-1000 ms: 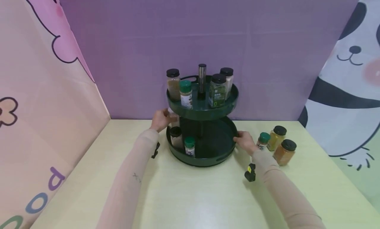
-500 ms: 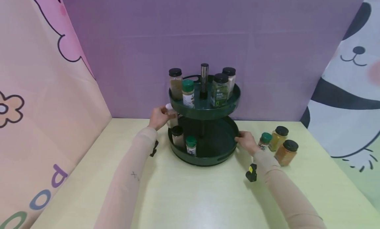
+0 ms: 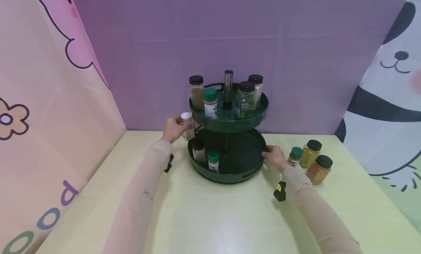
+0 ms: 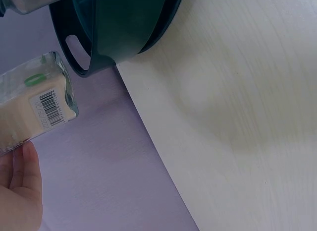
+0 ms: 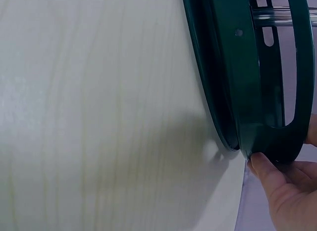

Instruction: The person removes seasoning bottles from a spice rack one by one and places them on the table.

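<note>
In the head view my left hand (image 3: 173,129) holds a clear spice jar (image 3: 189,131) with a white cap, raised just left of the two-tier turntable rack. The left wrist view shows this jar's barcode label (image 4: 49,108) and pale contents, clear of the rack's green wall. My right hand (image 3: 275,157) grips the right rim of the lower tray (image 3: 227,178); the right wrist view has the thumb (image 5: 265,169) against the outer wall. On the lower tray's left side stand a black-capped jar (image 3: 198,153) and a small green-capped jar (image 3: 213,163).
Several jars stand on the upper tray (image 3: 230,125), around a metal post (image 3: 228,84). To the right on the table are a green-capped jar (image 3: 295,157), a yellow jar (image 3: 309,156) and an orange jar (image 3: 318,171). A purple backdrop (image 3: 148,64) hangs behind.
My left hand has drawn the white-capped jar leftward and slightly up, out from between the tiers. My right hand has stayed on the lower rim. The head view has shifted slightly.
</note>
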The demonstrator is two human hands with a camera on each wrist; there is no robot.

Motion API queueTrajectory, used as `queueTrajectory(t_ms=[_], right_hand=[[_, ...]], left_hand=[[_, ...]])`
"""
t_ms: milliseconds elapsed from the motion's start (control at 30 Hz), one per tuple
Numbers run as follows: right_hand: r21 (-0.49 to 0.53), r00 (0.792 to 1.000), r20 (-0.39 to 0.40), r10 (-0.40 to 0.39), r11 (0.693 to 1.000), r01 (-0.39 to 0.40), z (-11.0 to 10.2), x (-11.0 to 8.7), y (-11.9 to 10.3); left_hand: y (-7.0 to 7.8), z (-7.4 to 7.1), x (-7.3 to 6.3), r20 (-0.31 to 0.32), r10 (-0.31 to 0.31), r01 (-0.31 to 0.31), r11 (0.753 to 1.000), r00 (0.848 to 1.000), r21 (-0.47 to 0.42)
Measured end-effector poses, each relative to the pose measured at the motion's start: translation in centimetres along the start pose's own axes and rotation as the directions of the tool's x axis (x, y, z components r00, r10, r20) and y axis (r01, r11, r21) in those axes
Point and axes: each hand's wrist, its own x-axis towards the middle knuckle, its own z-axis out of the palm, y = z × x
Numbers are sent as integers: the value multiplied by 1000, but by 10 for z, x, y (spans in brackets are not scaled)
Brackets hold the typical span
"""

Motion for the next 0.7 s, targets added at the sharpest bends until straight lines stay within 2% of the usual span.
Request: queueTrajectory(t_ms=[400, 700], right_hand=[[-2, 1000, -7, -17, 1000, 17, -2, -2, -1], [-3, 1000, -10, -23, 1000, 23, -1, -2, -2]], left_hand=[[-6, -10, -1, -38, -19, 19, 1000, 999, 6], [-11, -18, -6, -29, -45, 45, 999, 999, 11]])
